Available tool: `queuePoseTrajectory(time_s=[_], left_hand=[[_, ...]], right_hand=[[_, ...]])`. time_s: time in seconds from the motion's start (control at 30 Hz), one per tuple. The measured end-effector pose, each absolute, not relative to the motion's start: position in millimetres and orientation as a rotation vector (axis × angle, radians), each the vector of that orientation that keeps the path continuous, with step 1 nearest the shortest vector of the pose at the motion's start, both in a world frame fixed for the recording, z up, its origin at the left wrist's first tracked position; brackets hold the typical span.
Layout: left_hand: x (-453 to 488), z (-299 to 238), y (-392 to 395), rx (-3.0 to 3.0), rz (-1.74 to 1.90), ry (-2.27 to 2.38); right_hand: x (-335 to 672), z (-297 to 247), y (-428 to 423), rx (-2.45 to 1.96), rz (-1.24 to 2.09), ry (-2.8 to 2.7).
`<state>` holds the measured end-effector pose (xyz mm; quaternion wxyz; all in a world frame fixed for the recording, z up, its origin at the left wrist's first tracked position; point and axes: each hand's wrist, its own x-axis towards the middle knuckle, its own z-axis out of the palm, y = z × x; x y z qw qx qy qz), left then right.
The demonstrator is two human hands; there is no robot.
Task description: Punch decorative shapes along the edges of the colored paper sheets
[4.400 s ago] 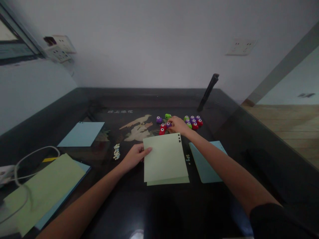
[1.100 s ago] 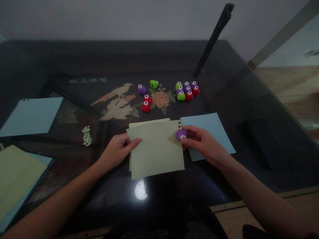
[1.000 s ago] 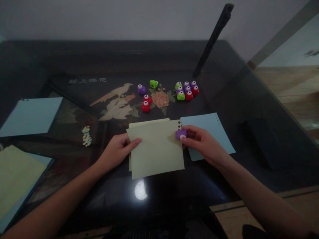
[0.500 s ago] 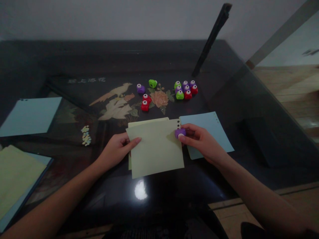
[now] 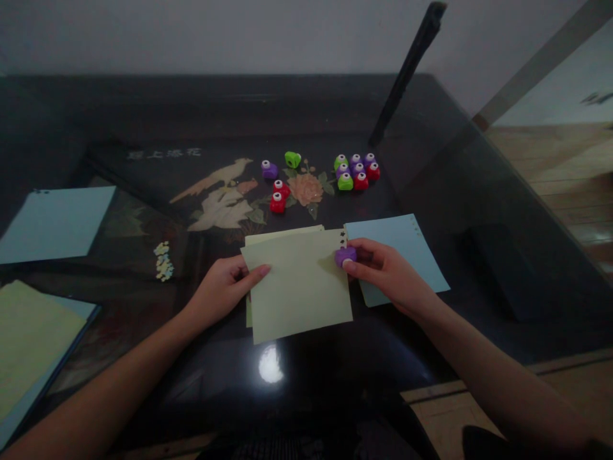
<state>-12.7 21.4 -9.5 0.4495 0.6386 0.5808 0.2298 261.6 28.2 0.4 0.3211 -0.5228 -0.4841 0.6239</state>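
Note:
My left hand (image 5: 234,284) pinches the left edge of a pale yellow sheet of paper (image 5: 301,287), thumb on top and fingers behind. My right hand (image 5: 376,263) is closed on a purple craft punch (image 5: 345,257), which sits on the sheet's right edge. Just above the punch, small dark cut-out shapes show near the sheet's top right corner. Another pale yellow sheet (image 5: 282,234) lies beneath, mostly covered. A light blue sheet (image 5: 390,239) lies under my right hand, with small holes in its upper right corner.
Several red, green and purple punches (image 5: 357,172) are grouped at the back, others (image 5: 278,195) left of them. Paper cut-outs (image 5: 163,262) lie left of my left hand. Blue paper (image 5: 57,220) and a yellow stack (image 5: 36,345) are far left. A black bar (image 5: 407,73) rises behind; a dark box (image 5: 505,271) lies right.
Almost nothing differs. Both hands, the sheet and the purple punch keep their places, apart from a very slight shift of the whole view.

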Motion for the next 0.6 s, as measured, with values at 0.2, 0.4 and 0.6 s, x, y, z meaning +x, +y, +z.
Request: queuePoseTrajectory(time_s=[0.2,0.4,0.6], left_hand=[[-13.2,-10.6,21.1,1.572,0.548,1.429],[-13.5,-10.4,21.2,1.589,0.556,1.439],[-13.4,-10.5,20.9,1.596,0.565,1.422]], right_hand=[[260.2,2.8,28.6,-1.394,1.617,-1.264],[260.5,3.2,28.9,-1.404,1.604,-1.288],[260.3,2.1,29.1,-1.420,1.578,-1.310]])
